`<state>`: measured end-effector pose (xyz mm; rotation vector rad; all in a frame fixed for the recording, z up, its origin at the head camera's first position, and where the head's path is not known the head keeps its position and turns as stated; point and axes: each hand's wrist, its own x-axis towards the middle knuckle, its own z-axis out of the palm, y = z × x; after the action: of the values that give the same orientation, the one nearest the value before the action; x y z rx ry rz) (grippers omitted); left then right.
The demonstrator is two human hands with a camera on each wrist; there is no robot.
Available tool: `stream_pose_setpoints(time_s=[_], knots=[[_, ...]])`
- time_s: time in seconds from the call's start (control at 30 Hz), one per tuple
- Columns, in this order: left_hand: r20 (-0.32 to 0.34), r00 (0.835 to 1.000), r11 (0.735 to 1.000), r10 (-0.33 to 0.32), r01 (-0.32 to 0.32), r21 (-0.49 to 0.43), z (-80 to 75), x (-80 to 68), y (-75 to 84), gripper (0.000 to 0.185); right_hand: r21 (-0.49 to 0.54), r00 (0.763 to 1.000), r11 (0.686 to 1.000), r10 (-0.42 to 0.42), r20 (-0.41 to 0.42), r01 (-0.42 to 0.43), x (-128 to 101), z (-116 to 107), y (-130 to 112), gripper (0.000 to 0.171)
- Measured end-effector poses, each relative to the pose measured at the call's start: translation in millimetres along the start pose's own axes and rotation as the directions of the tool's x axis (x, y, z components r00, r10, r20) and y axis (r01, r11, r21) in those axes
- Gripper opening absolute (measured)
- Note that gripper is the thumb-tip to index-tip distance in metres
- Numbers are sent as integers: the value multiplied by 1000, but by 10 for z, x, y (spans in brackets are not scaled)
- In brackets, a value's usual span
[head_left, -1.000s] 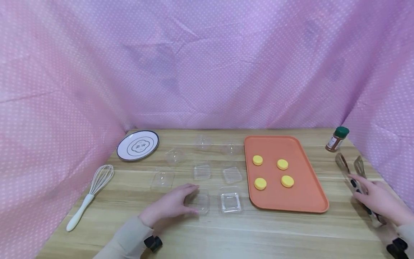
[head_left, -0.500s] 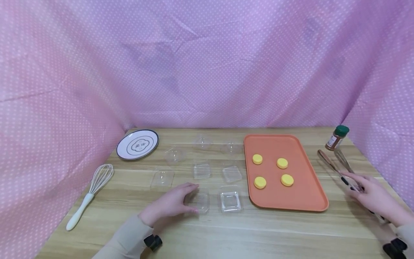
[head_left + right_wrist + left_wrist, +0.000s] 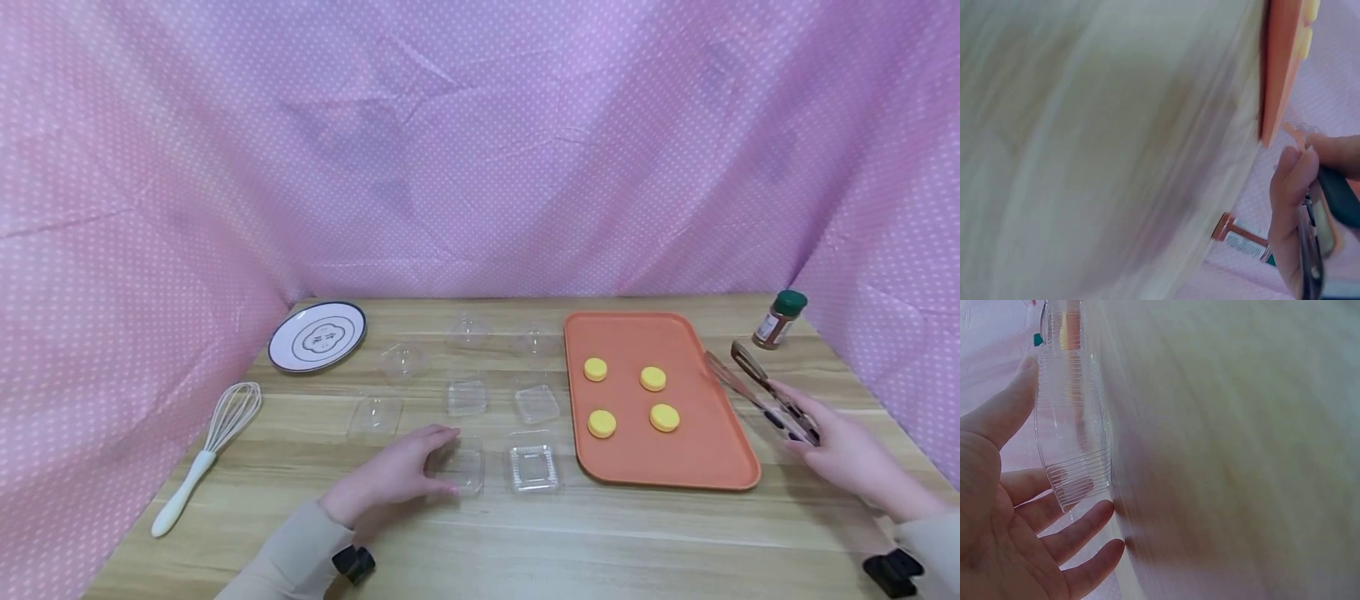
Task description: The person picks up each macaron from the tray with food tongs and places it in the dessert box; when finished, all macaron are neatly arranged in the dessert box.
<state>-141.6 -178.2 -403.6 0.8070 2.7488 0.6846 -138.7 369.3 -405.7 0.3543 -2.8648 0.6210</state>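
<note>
Though lifted, tongs (image 3: 761, 387) in right hand (image 3: 840, 454), beside tray (image 3: 738, 475).

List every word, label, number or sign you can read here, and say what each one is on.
No text can be read.
Spice jar: a white label with print, too small in the head view and blurred in the right wrist view.
Plate: dark marks at its centre, too small to read.
Tongs, orange tray: no print visible.

metal tongs (image 3: 759, 390) held tilted above table; clear plastic container (image 3: 459, 464) upright on table.
</note>
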Motion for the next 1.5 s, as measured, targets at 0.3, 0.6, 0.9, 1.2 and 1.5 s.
stream_pose_setpoints(time_s=[0.3,0.6,0.9,1.2,1.5], knots=[[-5,1000,1000,8,-8,5,9,-14,-3,82,-2,997,998,62,43,-62,45,10,-204,83],[4,1000,1000,4,-4,31,2,-26,20,81,52,998,996,70,7,-70,98,13,-331,75],[43,998,999,-51,51,3,-34,-13,55,83,25,998,1000,5,-56,-4,80,7,-409,56],[18,1000,1000,-13,13,-2,-25,-2,45,82,-17,997,999,-50,-54,49,67,15,-411,45],[14,1000,1000,-8,9,-10,-24,-12,44,83,-51,981,986,-165,-103,161,64,8,-385,50]])
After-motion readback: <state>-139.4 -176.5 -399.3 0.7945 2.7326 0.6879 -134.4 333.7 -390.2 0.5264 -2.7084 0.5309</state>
